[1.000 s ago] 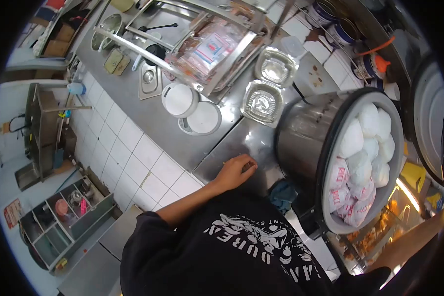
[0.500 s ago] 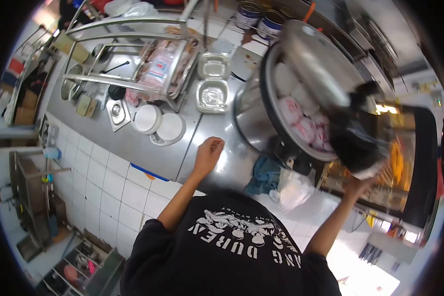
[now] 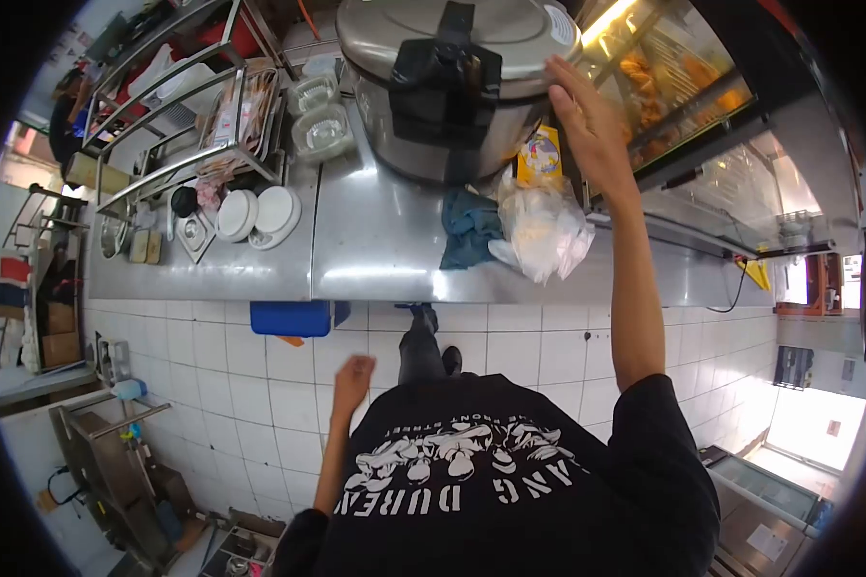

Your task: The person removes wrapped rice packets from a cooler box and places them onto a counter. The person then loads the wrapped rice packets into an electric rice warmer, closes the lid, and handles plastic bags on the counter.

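A large metal cooker (image 3: 385, 115) with a black latch stands on the steel counter, its lid (image 3: 394, 38) down over its mouth, so the inside is hidden. My right hand (image 3: 590, 130) rests flat against the lid's right edge, fingers stretched out and holding nothing. Low beside my body, off the counter's front edge, my left hand (image 3: 353, 382) hangs with its fingers curled together and nothing visible in them. Just in front of the cooker lie a teal cloth (image 3: 470, 229), a plastic bag (image 3: 539, 231) and a yellow box (image 3: 540, 157).
Left on the counter (image 3: 375, 260) are clear containers (image 3: 322, 132), white round scales (image 3: 275, 213), a metal rack (image 3: 173, 173) and a small tray (image 3: 194, 237). A lit glass cabinet (image 3: 678, 77) with food stands right. A blue bin (image 3: 292, 317) sits under the counter edge.
The lid has come down from its tilted position onto the cooker, covering the wrapped bundles. My right hand has moved to its edge. My left hand has dropped away from the counter. The view has turned.
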{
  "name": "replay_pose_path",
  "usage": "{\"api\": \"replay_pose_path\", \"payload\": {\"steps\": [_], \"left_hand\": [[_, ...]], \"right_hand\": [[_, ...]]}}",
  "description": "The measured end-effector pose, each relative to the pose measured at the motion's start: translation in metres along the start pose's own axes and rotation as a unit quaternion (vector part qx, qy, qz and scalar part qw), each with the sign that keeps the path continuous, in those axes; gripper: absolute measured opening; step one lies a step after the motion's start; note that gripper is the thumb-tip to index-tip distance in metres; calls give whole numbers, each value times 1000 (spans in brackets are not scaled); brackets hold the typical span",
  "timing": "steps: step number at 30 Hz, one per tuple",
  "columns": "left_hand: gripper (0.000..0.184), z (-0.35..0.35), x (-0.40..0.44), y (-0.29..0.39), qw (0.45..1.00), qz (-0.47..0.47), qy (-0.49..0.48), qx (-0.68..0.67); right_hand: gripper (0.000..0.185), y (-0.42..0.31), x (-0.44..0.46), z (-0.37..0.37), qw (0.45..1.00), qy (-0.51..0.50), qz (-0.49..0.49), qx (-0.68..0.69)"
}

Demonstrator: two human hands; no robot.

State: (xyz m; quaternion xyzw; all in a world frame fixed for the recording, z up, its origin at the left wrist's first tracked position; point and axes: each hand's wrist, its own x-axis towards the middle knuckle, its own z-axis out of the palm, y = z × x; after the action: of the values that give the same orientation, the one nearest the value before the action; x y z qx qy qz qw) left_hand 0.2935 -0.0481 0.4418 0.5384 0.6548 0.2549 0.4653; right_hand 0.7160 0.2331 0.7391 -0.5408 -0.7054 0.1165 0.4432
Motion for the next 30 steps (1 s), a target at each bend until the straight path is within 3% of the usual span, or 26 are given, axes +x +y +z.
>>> {"api": "replay_pose_path", "payload": {"steps": [2, 3, 5, 6, 8, 9, 10, 12, 14, 15, 18, 19, 22, 23, 26, 29, 30], "left_hand": [[41, 18, -73, -14, 967, -168, -124, 148], [49, 29, -112, -63, 944, -199, -226, 134], [46, 29, -165, -105, 960, -147, -216, 104], [48, 30, -192, -126, 966, -121, -211, 89], [45, 10, -193, -53, 954, -230, -174, 81], [44, 10, -189, -51, 963, -199, -151, 106], [43, 7, -191, -50, 967, -171, -132, 133], [42, 0, -182, -49, 973, -96, -111, 180], [41, 3, -147, -47, 971, -2, -107, 213], [39, 2, -128, -28, 984, -16, -126, 123], [38, 23, -67, 3, 986, 104, -92, 92], [43, 36, -50, 23, 988, 129, -75, 50], [63, 78, -15, 104, 989, 77, -119, -36], [69, 95, -2, 126, 986, 73, -147, -40], [101, 160, 53, 167, 982, 26, -175, -65], [109, 219, 103, 195, 963, -73, -189, -177], [110, 235, 114, 206, 952, -116, -186, -215]], "right_hand": [[37, -15, -49, -13, 995, 76, 27, 56], [35, -10, -86, -9, 980, 95, 106, 138], [46, 25, -168, 7, 956, 91, 279, 18], [54, 72, -215, 24, 945, 113, 305, -28], [67, 135, -268, 39, 892, 161, 409, -107], [71, 147, -278, 39, 844, 185, 484, -139], [72, 165, -285, 42, 846, 185, 495, -72], [73, 199, -281, 47, 838, 191, 507, 65], [77, 206, -277, 52, 859, 92, 502, 42], [79, 206, -271, 54, 866, 43, 497, 29], [87, 181, -265, 75, 826, 265, 491, -86], [87, 184, -267, 80, 820, 249, 507, -89], [84, 201, -277, 90, 862, 156, 482, -36], [67, 215, -274, 95, 853, 164, 486, -94], [45, 199, -269, 85, 841, 252, 479, -5], [25, 179, -270, 88, 892, 291, 346, 8], [21, 172, -271, 86, 931, 225, 286, -2]]}}
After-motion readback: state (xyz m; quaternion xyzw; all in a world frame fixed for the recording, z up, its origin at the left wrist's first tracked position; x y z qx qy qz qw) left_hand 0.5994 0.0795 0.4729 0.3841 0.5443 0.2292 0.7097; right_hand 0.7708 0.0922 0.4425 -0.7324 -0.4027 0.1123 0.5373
